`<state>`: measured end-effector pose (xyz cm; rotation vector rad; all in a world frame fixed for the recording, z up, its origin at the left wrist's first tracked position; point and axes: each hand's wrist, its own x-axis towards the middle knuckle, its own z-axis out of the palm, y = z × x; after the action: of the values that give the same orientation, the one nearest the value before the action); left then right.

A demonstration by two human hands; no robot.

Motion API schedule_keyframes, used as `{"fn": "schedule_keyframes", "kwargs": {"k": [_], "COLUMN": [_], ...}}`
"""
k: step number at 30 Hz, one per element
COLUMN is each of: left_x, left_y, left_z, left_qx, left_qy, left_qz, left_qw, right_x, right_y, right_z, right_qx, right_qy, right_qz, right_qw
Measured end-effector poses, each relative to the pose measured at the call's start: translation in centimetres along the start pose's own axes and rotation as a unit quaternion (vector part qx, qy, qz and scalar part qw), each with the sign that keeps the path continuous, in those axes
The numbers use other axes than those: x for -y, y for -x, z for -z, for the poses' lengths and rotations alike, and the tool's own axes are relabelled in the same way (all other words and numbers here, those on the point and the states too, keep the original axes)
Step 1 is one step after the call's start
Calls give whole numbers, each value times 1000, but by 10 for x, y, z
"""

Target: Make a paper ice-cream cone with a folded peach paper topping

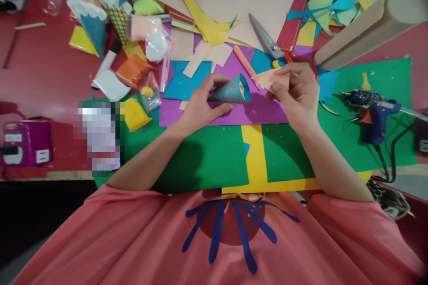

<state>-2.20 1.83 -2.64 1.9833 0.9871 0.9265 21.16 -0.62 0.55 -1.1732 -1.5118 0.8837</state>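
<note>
My left hand (204,101) is wrapped round a small blue paper cone (230,91) with a crossed pattern. The cone lies on its side, its wide open end facing right, and something pale shows inside. A thin peach piece (270,79) is pinched in my right hand (297,93), a little right of the cone and not touching it. Both hands are above a purple sheet (214,118). Just beyond the right hand lie scissors (265,38) with red handles and a peach stick (244,60).
Finished cones (92,26) and clay packets (134,70) lie at the left. A glue gun (377,118) rests on the green sheet (394,80) at the right, near a paper roll (364,29). A blurred-out item (100,136) and a purple power socket (26,142) are at the left.
</note>
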Motion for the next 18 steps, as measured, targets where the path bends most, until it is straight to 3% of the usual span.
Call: {"fn": "schedule_keyframes", "kwargs": {"k": [4, 12, 15, 18], "left_x": [-1, -1, -1, -2], "left_y": [0, 0, 1, 1], "left_z": [0, 0, -1, -1], "left_qx": [0, 0, 5, 12], "left_qy": [-3, -12, -9, 8], "left_qz": [-1, 4, 1, -11], "left_qw": [1000, 1000, 1000, 1000], "right_x": [1, -5, -6, -7], "right_y": [-1, -6, -6, -3], "right_z": [-3, -2, -2, -3], "right_qx": [53, 81, 58, 59], "right_qy": [-14, -118, -133, -47], "right_qz": [-33, -106, -84, -47], "right_qw": [998, 984, 986, 996]}}
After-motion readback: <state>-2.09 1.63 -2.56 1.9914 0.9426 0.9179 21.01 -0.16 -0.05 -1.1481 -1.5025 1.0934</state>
